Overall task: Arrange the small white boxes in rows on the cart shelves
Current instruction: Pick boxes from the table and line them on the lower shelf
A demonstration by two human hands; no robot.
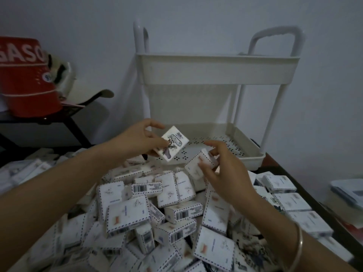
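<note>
Right over the front edge of the cart's lower shelf point(253, 158), two of the small white boxes are up in the air, one in each hand. The printed box point(173, 146), with a dark drawing on its face, is tilted with one corner pointing up, above the shelf's perforated floor. The left hand point(141, 140) pinches it by its left end, thumb on the near face and fingers curled behind. The index finger is lifted and stretched out above the top corner. That forearm reaches in from the lower left with the wrist fairly straight.

Just to the right and a little lower is the second box point(198, 163), dashed along its edges and also held askew. The right hand point(224, 167) grips it from the right, thumb across the near face and fingers curled over the top, the back of the hand turned upward. I cannot tell whether the two boxes touch. A thin bangle point(298, 246) circles the right wrist.

Below both hands lies a loose heap point(157, 213) of the same boxes, jumbled at all angles, some showing barcodes.

Behind, the white upper shelf point(216, 69) and looped handles point(275, 38) stand against a pale wall point(196, 16). Off to the left, a red bag point(25, 79) sits on a dark bench point(39, 122).
</note>
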